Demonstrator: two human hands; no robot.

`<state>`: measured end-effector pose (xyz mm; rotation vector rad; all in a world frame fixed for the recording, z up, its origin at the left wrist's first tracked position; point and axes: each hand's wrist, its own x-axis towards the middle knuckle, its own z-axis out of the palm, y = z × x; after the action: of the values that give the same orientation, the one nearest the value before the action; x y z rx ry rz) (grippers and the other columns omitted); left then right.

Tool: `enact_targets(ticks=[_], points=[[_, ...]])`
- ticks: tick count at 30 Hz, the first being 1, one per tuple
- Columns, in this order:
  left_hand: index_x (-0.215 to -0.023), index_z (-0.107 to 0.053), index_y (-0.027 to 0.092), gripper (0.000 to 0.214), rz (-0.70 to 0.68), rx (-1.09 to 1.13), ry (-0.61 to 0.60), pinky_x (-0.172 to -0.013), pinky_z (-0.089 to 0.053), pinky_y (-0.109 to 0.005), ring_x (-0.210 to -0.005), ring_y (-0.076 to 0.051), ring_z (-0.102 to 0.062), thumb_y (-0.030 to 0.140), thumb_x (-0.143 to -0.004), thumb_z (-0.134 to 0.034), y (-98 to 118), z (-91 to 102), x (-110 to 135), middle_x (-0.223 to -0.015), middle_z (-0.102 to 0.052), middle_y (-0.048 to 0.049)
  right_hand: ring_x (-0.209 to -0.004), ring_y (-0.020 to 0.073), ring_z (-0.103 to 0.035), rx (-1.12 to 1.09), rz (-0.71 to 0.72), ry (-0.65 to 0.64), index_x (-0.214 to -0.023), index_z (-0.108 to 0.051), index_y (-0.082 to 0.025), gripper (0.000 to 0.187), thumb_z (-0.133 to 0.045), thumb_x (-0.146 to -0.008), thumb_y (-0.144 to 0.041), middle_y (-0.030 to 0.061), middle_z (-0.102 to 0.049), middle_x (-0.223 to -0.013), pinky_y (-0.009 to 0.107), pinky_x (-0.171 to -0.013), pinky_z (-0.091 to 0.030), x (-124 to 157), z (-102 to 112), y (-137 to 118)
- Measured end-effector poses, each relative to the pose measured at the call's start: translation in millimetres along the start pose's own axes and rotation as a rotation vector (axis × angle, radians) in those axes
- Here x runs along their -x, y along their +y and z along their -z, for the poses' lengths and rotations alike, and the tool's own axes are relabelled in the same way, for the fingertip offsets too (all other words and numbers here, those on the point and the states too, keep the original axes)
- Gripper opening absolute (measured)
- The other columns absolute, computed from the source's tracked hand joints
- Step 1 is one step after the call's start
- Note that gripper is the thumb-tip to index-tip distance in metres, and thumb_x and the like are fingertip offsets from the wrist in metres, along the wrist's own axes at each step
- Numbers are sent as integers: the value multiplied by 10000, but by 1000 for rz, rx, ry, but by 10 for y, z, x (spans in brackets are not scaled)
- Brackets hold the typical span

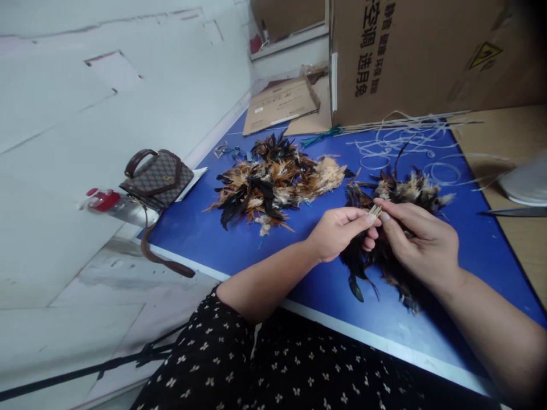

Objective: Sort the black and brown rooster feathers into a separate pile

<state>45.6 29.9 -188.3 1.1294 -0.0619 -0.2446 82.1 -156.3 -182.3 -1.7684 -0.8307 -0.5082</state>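
My left hand (339, 230) pinches a small bunch of feathers (375, 210) near its pale quill ends. Dark plumes (356, 276) show below the fingers, though I cannot tell whether they belong to that bunch or to the pile. The thumb and forefinger of my right hand (423, 239) close on the same quill tips. Beneath and behind both hands lies a pile of black, brown and grey feathers (416, 188), partly hidden by them. Farther left on the blue table (299, 245), a larger heap of brown, tan and black feathers (273, 179) is spread out.
Loose white strands (397, 136) lie behind the hands, before a large cardboard box (419, 62). Scissors (513, 212) rest at the right, by a white object (527, 179). A handbag (160, 177) and a red-capped bottle (122, 206) stand at the left edge. Flat cardboard (282, 105) lies behind.
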Motion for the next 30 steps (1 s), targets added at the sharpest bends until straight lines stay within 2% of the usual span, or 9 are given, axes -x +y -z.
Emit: enact_targets(ticks=[7,10,14,17,20,24,27,28,30], points=[[-1022,-759,118,547,5,-17,8,-608,-523,-253,-654,-76,-633,585,-827,-965,41,22,-10,-824,-706,-8,-993,221,-804,35,180,-48,-1505,-785,-300,442,-674,-1093,-184,92,-824,-1213,369,-916,-671,46,5,117],[-1000,-764,111,557,15,-9,-20,-555,-443,-228,-619,-56,-580,584,-807,-984,76,45,-6,-783,-678,1,-954,215,-794,-10,99,-71,-1420,-834,-274,347,-702,-1100,-245,89,-833,-1144,357,-887,-664,13,51,87],[-977,-782,105,576,72,-29,-85,-516,-362,-213,-584,-43,-547,600,-779,-1001,146,67,17,-750,-668,-2,-963,188,-777,-156,-168,-157,-1350,-867,-247,307,-798,-1085,-384,84,-827,-1212,316,-901,-637,-48,138,38],[-982,-804,106,591,130,-52,-142,-527,-379,-218,-597,-51,-569,615,-762,-1007,182,74,36,-764,-683,-12,-836,160,-742,-310,-297,-214,-1168,-905,-239,285,-871,-1036,-490,66,-822,-1100,282,-768,-614,-75,163,52],[-974,-810,102,623,150,-70,-176,-552,-426,-228,-625,-63,-599,646,-742,-1006,176,74,47,-790,-697,-21,-725,151,-689,-363,-324,-215,-974,-864,-215,373,-881,-1017,-585,53,-783,-929,285,-681,-576,-83,135,74],[-935,-783,111,630,152,-106,-209,-567,-457,-254,-623,-78,-597,674,-747,-994,134,45,56,-768,-668,-13,-736,168,-689,-291,-260,-212,-926,-814,-216,440,-820,-1053,-637,53,-752,-860,293,-669,-550,-62,59,39],[-969,-750,141,552,55,-74,-132,-574,-450,-267,-625,-81,-543,652,-859,-928,158,47,27,-766,-602,0,-686,131,-649,-318,-327,-96,-1089,-860,-234,348,-792,-1091,-575,45,-777,-959,272,-635,-540,-28,0,-4],[-981,-731,157,505,-2,-69,-61,-591,-461,-273,-639,-85,-527,642,-934,-862,190,71,2,-780,-584,-3,-673,119,-642,-363,-372,-52,-1229,-857,-253,334,-781,-1104,-553,45,-790,-1035,268,-632,-547,-17,-15,-6],[-999,-688,185,416,-142,-84,142,-656,-511,-288,-685,-98,-521,589,-1093,-661,292,165,-70,-822,-566,-22,-673,111,-655,-469,-459,-5,-1474,-776,-284,446,-775,-1109,-541,60,-793,-1177,269,-636,-572,2,-37,17]])
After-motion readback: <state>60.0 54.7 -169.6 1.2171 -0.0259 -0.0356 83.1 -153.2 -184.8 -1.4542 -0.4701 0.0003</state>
